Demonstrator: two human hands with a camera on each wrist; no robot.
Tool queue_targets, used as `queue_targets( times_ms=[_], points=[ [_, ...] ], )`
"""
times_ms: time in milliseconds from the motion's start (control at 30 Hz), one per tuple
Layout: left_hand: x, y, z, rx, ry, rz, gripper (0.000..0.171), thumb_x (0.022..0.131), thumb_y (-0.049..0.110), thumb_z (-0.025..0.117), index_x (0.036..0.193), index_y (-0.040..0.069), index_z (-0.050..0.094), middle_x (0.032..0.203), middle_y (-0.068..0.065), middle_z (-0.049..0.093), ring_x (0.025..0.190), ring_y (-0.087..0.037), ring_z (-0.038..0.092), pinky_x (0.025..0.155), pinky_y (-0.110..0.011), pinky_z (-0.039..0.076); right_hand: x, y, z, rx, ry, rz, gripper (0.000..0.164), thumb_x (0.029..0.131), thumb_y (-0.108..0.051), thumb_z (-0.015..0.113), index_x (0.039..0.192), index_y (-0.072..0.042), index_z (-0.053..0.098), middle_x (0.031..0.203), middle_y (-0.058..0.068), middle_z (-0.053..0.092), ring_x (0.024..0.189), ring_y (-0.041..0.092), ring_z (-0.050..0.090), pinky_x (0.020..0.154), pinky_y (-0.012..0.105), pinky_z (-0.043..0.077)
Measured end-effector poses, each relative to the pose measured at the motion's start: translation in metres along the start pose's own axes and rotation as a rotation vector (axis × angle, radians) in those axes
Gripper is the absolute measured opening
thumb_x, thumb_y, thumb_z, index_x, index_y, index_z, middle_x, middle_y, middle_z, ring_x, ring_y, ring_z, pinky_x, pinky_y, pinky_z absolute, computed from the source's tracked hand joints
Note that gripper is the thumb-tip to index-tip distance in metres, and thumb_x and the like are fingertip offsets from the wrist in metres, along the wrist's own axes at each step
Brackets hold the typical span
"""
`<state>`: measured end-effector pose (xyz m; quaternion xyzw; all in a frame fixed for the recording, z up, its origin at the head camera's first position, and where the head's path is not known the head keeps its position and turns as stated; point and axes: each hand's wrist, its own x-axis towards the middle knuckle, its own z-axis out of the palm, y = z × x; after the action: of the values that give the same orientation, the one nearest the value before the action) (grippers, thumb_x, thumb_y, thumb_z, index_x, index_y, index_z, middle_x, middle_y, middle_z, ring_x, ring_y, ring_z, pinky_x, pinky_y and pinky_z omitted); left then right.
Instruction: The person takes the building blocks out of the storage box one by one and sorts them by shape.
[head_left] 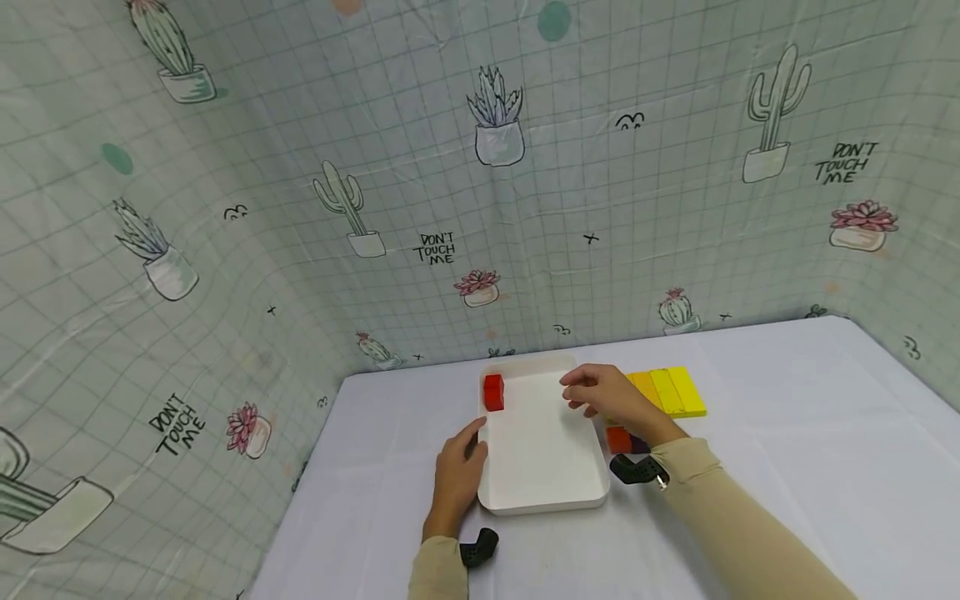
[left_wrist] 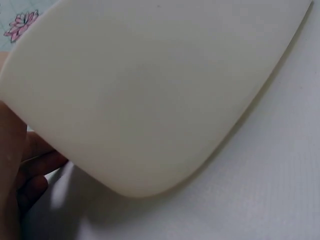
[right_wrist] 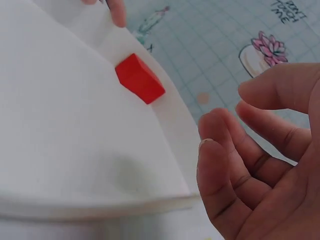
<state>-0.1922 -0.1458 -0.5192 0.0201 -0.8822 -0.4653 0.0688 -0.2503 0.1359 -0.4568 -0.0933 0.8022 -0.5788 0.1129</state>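
Note:
A shallow white tray (head_left: 543, 467) lies on the table, and a red block (head_left: 493, 392) sits inside against its left wall near the far corner. My left hand (head_left: 457, 473) holds the tray's left rim, with curled fingers (left_wrist: 37, 162) partly hidden below the edge in the left wrist view. Over the tray's right side hovers my right hand (head_left: 603, 393). Its fingers (right_wrist: 215, 170) are loosely bent and there is nothing between them and the thumb. The red block (right_wrist: 140, 79) also shows in the right wrist view, apart from that hand.
Yellow blocks (head_left: 678, 392) lie side by side right of the tray, partly behind my right hand. Nearer, a red-orange block (head_left: 618, 440) and a dark block (head_left: 640, 446) are partly covered by the wrist. A patterned cloth (head_left: 525, 217) hangs behind the white table (head_left: 795, 433).

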Motion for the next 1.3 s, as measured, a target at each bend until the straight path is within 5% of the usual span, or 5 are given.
queue_targets(
  times_ms=[733, 1000, 1300],
  points=[
    [0.001, -0.003, 0.000, 0.014, -0.006, 0.031, 0.041, 0.099, 0.020, 0.056, 0.138, 0.028, 0.062, 0.139, -0.003, 0.059, 0.130, -0.028, 0.051, 0.109, -0.052, 0.038, 0.052, -0.005, 0.058, 0.134, -0.062, 0.112, 0.039, 0.096, -0.021, 0.062, 0.128, 0.000, 0.062, 0.120, 0.012, 0.066, 0.103, 0.025, 0.066, 0.085, 0.037, 0.057],
    [0.000, -0.002, -0.001, 0.017, 0.001, 0.028, 0.040, 0.099, 0.019, 0.057, 0.137, 0.027, 0.063, 0.135, -0.006, 0.061, 0.125, -0.028, 0.053, 0.107, -0.053, 0.040, 0.064, -0.002, 0.071, 0.143, -0.063, 0.104, 0.036, 0.095, -0.019, 0.064, 0.127, -0.002, 0.063, 0.120, 0.012, 0.066, 0.103, 0.025, 0.066, 0.085, 0.037, 0.057],
    [0.004, -0.005, -0.001, 0.017, 0.004, 0.052, 0.040, 0.098, 0.019, 0.056, 0.138, 0.027, 0.063, 0.134, -0.006, 0.062, 0.126, -0.027, 0.054, 0.107, -0.052, 0.040, 0.076, 0.007, 0.091, 0.076, -0.010, 0.018, 0.041, 0.091, -0.010, 0.063, 0.130, 0.000, 0.062, 0.099, 0.011, 0.069, 0.082, 0.022, 0.066, 0.072, 0.032, 0.058]
  ],
)
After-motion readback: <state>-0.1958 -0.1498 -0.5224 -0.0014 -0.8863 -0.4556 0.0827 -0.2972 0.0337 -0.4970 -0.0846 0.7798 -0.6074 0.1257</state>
